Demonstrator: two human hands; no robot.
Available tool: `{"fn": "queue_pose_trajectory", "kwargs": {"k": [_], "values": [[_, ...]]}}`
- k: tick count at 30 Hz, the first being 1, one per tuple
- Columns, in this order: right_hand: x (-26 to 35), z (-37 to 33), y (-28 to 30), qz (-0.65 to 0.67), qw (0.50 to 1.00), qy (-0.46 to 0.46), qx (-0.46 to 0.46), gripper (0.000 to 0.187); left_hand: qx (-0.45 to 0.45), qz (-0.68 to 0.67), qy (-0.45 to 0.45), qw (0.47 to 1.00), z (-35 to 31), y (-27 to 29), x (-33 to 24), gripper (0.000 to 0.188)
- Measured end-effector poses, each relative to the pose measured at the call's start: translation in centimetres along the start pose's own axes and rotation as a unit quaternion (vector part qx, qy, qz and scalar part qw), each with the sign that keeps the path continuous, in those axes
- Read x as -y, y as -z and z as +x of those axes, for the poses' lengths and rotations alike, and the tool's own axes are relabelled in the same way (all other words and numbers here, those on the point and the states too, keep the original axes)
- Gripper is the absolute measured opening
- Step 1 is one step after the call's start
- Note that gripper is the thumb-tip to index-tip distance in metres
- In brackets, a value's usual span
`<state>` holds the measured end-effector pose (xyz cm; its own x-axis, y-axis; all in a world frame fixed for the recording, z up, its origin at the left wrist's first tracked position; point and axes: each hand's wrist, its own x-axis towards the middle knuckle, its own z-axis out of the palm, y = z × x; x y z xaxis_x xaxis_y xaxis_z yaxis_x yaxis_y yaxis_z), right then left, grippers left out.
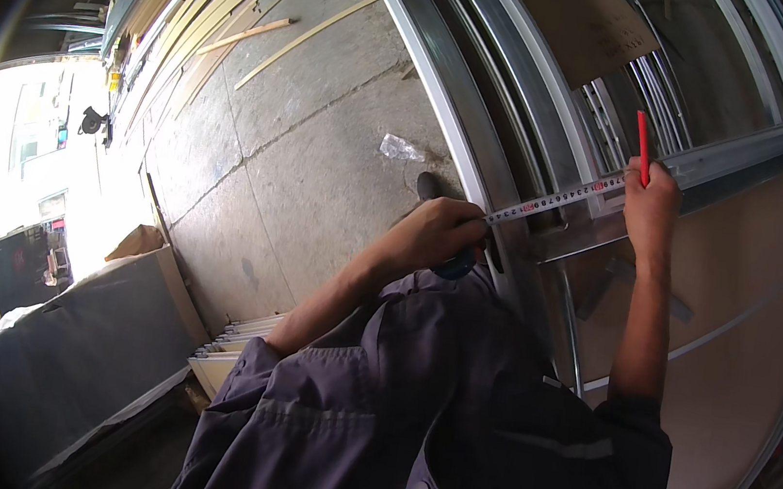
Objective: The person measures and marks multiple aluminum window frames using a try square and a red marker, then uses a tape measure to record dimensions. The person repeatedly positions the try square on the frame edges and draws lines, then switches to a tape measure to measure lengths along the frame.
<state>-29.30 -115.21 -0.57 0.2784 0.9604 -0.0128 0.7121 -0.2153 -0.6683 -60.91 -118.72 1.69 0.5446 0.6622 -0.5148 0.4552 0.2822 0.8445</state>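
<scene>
Between my two hands a tape measure's white blade (558, 200) is drawn out straight across a silver metal frame (476, 152). My left hand (434, 233) is closed around the tape measure at the frame's near left edge; part of its dark round case shows under the fingers. Farther right, my right hand (651, 210) is closed on a red pencil (642, 143), which points up and away from me. Its fingers also meet the blade's far end at a crossbar (735, 155) of the frame; exactly how they hold the blade is hidden.
A brown cardboard piece (590, 24) lies over metal bars inside the frame. A brown panel (744, 317) is at right. On the concrete floor lie crumpled clear plastic (401, 148) and several wooden strips (309, 39). A large dark-covered block (94, 355) stands lower left.
</scene>
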Motion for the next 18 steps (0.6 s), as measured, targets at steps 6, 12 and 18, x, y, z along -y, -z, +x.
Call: {"fn": "queue_pose_trajectory", "kwargs": {"k": [6, 12, 18], "values": [[-1.5, 0.2, -0.5, 0.01, 1.0, 0.005, 0.005, 0.015, -0.003, 0.008, -0.031, 0.999, 0.2, 0.0, 0.3, 0.027], [-0.5, 0.4, -0.2, 0.002, 1.0, 0.004, 0.0, 0.013, -0.005, 0.022, -0.019, 1.0, 0.2, 0.1, 0.3, 0.027], [-0.2, 0.1, 0.6, 0.067, 0.997, -0.024, 0.03, 0.019, -0.006, 0.04, -0.064, 0.997, 0.2, 0.0, 1.5, 0.026]]}}
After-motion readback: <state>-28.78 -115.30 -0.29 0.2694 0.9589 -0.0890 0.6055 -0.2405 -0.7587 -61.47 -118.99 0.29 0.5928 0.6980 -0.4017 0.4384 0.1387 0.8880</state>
